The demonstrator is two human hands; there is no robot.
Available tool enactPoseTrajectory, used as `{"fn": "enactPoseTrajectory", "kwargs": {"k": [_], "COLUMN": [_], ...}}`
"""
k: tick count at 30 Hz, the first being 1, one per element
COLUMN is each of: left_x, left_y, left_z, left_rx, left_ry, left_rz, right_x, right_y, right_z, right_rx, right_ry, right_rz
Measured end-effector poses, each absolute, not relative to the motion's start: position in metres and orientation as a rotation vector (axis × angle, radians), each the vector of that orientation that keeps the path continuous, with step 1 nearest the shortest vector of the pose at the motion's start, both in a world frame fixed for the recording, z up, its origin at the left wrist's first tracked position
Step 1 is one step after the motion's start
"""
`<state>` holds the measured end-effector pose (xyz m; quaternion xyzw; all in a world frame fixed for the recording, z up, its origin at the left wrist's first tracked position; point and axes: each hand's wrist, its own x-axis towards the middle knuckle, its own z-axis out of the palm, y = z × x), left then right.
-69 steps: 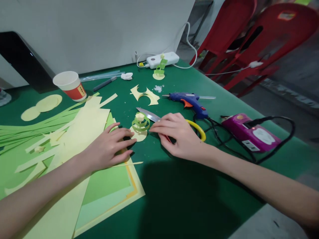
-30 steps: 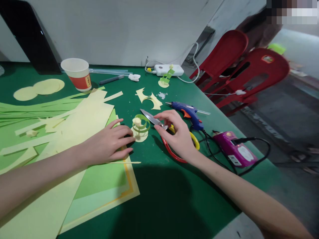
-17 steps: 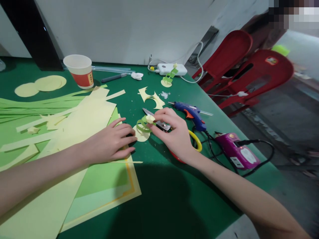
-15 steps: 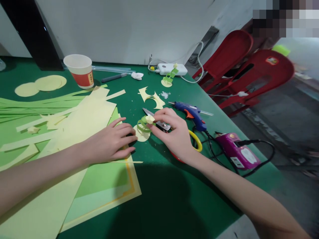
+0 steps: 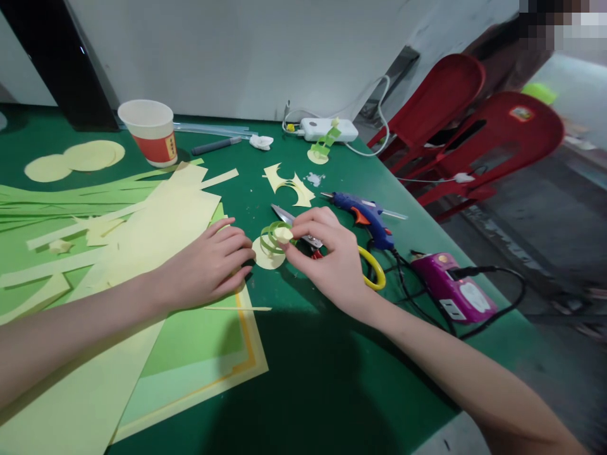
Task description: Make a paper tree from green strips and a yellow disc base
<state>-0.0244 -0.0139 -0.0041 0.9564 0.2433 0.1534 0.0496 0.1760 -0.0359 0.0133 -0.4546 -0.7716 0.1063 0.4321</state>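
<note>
Between thumb and fingers, my right hand (image 5: 329, 253) pinches a small pale-yellow paper star (image 5: 283, 235). A curled green paper strip (image 5: 269, 237) loops beside the star, above a pale-yellow paper disc (image 5: 267, 258) on the table. My left hand (image 5: 213, 262) lies with fingers loosely spread over the paper sheets, its fingertips at the disc's left edge. Scissors (image 5: 374, 268) with yellow and red handles lie partly hidden under my right hand. A similar piece, a folded green strip (image 5: 326, 141) on a disc, stands farther back.
A blue glue gun (image 5: 363, 218) and a purple power adapter (image 5: 453, 287) with cables lie on the right. A paper cup (image 5: 150, 133), a pen-like cutter (image 5: 215, 146) and a white power strip (image 5: 329, 129) stand at the back. Paper sheets (image 5: 190, 354) and strips cover the left.
The star in my right hand has tilted slightly and the green curl has opened a little above the disc. My left hand has drawn slightly left.
</note>
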Motion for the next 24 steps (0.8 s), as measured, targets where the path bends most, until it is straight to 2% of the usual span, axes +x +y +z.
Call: {"fn": "enactPoseTrajectory", "kwargs": {"k": [16,24], "left_x": [-0.024,-0.024], "left_y": [-0.012,-0.014], "left_z": [-0.004,-0.004], "left_rx": [2.934,2.977], "left_ry": [0.720,0.739], "left_rz": [0.498,0.558], "right_x": [0.185,0.191], "right_y": [-0.037,-0.040], "right_z": [0.018,0.020], "right_rx": [-1.136,-1.246], "right_ry": [-1.953,-1.986], "right_rz": [0.262,0.378]}}
